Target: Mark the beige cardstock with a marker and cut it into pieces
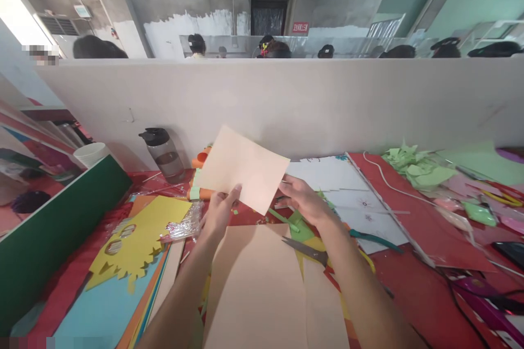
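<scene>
Above the larger peach sheet (254, 289) on the red table (403, 286), you pinch the small peach sheet (245, 166) at its lower edge with your left hand (219, 210), thumb on its face, probably to keep it turned toward you. Your right hand (305, 202) curls at its right edge, its grip hard to tell. The sheet's top corner points at the pale divider (347, 103), long axis slanting down rightward.

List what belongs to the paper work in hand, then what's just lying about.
Belongs, most likely:
- small peach paper sheet, pinched by the left hand, right hand at its edge
- larger peach paper sheets below
- grey metal-bladed scissors

Apparently lying about:
- clear plastic bottle with black lid
- round white cup
- crumpled pale-green paper
</scene>
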`<state>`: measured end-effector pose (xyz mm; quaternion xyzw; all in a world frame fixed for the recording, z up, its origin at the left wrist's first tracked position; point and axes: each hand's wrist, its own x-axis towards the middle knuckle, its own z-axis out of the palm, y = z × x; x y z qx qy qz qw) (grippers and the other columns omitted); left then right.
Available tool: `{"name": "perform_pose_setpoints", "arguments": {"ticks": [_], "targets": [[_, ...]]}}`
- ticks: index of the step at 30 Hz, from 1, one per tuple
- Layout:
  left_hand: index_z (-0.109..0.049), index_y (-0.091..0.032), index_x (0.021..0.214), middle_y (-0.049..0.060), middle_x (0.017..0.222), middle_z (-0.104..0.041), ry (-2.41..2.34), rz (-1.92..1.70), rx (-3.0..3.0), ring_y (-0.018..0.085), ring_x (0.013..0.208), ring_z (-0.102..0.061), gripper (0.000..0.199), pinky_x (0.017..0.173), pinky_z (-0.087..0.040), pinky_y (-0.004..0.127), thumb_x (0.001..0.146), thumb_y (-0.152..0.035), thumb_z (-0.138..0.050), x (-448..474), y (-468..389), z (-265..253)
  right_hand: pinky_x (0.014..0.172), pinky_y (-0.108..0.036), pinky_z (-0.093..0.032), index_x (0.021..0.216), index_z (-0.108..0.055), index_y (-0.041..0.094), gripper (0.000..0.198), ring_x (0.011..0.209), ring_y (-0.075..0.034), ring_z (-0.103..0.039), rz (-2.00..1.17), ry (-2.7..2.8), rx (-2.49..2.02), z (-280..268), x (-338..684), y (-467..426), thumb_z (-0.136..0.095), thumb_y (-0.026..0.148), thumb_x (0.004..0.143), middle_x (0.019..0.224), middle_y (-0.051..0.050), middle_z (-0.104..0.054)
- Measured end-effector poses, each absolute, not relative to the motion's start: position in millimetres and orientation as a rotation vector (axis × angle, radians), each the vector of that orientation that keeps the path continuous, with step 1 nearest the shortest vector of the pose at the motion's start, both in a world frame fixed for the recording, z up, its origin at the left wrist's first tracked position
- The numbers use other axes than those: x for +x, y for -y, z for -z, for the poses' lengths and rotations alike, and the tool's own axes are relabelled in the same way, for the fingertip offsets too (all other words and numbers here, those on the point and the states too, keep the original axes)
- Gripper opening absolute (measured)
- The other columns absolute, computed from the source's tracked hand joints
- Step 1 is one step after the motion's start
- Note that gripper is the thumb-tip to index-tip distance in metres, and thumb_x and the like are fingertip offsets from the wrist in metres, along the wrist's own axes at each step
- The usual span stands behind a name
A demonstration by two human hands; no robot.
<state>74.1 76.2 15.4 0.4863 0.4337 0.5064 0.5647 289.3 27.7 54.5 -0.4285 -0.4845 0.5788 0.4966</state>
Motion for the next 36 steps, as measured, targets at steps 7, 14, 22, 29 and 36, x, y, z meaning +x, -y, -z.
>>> {"name": "perform_pose_setpoints", "arguments": {"ticks": [7, 14, 22, 29, 36], "targets": [[-0.048, -0.017, 0.043, -0.002, 0.046, -0.048, -1.113, -1.194, 1.346, 0.01, 0.049, -0.043, 0.054, 0.053, -0.033, 0.023, 0.078, -0.051, -0.07, 94.8, -60.2, -10.6, 0.098, -0.043, -0.052, 0.124, -0.067, 0.021, 0.056, 0.111, -0.03, -0.068, -1.17, 0.993, -1.066, -34.5, 258.6, -36.2, -0.081, 0.042, 0.074, 0.124, -0.011, -0.071], [-0.053, -0.016, 0.047, -0.001, 0.048, -0.052, -1.077, -1.22, 1.303, 0.01, 0.05, -0.046, 0.05, 0.052, -0.035, 0.022, 0.078, -0.051, -0.071, 99.6, -53.8, -17.0, 0.095, -0.042, -0.055, 0.114, -0.073, 0.017, 0.046, 0.111, -0.031, -0.068, -0.986, 1.052, -1.19, -38.5, 265.6, -35.3, -0.079, 0.042, 0.076, 0.12, -0.012, -0.073], [-0.073, -0.012, 0.087, 0.007, 0.077, -0.074, -0.82, -1.046, 1.325, 0.018, 0.07, -0.066, 0.042, 0.069, -0.05, 0.026, 0.085, -0.053, -0.066, 109.1, -43.4, -24.4, 0.084, -0.036, -0.058, 0.11, -0.075, 0.016, 0.039, 0.106, -0.031, -0.07, -0.818, 1.211, -1.254, -59.0, 289.5, -24.9, -0.075, 0.04, 0.08, 0.117, -0.011, -0.074], [-0.068, -0.022, 0.114, 0.008, 0.111, -0.073, -0.746, -0.493, 2.067, 0.022, 0.095, -0.068, 0.026, 0.081, -0.052, 0.031, 0.092, -0.034, -0.06, 120.8, -22.4, -16.7, 0.09, -0.036, -0.056, 0.117, -0.071, 0.016, 0.048, 0.112, -0.031, -0.068, -0.574, 1.055, -1.255, -78.2, 340.5, -8.7, -0.079, 0.039, 0.075, 0.12, -0.011, -0.073], [-0.064, -0.022, 0.113, 0.006, 0.105, -0.069, -0.527, -0.26, 2.777, 0.024, 0.102, -0.063, 0.025, 0.091, -0.046, 0.036, 0.091, -0.033, -0.065, 163.8, 7.6, 9.0, 0.099, -0.038, -0.052, 0.12, -0.07, 0.016, 0.05, 0.118, -0.031, -0.064, -0.518, 1.106, -1.214, -96.1, 356.5, 8.6, -0.077, 0.04, 0.077, 0.121, -0.01, -0.073]]}}
